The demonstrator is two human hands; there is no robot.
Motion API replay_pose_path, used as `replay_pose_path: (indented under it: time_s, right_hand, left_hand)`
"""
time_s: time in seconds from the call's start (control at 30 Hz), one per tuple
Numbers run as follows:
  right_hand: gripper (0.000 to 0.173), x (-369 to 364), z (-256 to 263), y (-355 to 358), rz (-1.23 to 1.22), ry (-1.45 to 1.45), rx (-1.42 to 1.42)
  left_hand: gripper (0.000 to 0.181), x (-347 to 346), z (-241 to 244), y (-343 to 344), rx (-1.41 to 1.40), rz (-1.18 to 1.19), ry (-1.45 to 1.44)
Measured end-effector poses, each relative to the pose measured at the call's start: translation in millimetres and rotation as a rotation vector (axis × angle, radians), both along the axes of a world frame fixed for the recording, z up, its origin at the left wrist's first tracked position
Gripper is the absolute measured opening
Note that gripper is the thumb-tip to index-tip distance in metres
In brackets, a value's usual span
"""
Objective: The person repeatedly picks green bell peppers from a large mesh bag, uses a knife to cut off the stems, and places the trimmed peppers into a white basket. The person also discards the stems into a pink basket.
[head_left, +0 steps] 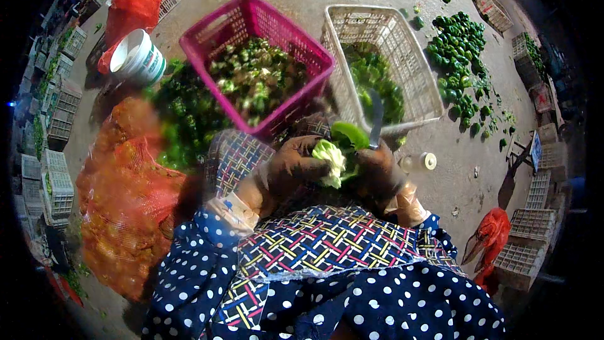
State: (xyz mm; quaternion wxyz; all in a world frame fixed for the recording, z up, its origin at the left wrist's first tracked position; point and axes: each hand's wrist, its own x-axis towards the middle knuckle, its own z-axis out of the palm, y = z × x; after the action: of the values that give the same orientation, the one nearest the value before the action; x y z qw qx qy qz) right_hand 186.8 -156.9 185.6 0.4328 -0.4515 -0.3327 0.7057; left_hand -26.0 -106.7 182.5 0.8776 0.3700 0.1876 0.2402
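Observation:
My left hand (295, 160), in a dark brown glove, grips a pale green-white pepper core (332, 163) between thumb and fingers. Close beside it, my right hand (380, 167), gloved alike, is closed around a knife (376, 120) whose curved blade points up and away from me. A bright green pepper piece (350, 135) sits between the two hands, against the right thumb; which hand bears it I cannot tell. Beyond them stand a magenta plastic crate (302, 120) with pale cores and green scraps inside, and a whitish crate (415, 80) holding green pepper pieces.
Whole green peppers (457, 45) lie heaped on the floor at right. A red mesh sack (127, 217) with orange contents lies at left, near a green heap (188, 104) and white bucket (139, 59). A capped jar (420, 162) is right of my hand.

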Motion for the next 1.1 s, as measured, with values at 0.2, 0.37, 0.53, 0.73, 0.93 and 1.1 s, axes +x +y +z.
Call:
replay_pose_path:
  time_s: [0.2,0.37,0.53,0.73,0.93,1.1]
  right_hand:
    - [0.056,-7,-16,6,-0.111,-0.242,0.275]
    - [0.055,-3,-16,11,-0.169,-0.406,0.226]
    - [0.055,-32,68,7,0.038,-0.777,0.457]
    - [0.047,-19,31,11,-0.006,-0.344,0.214]
    - [0.035,-16,-16,16,-0.180,-0.167,0.086]
    - [0.043,5,-64,13,-0.126,-0.560,0.276]
  left_hand:
    - [0.043,14,-22,-2,-0.321,0.231,-0.329]
    - [0.044,9,-25,20,0.127,0.152,-0.044]
    - [0.047,-6,-2,25,0.363,-0.013,0.121]
    - [0.040,-5,30,18,0.535,-0.084,0.347]
    - [0.059,6,-6,9,0.167,0.155,-0.272]
    - [0.053,1,-42,27,-0.187,0.306,-0.353]
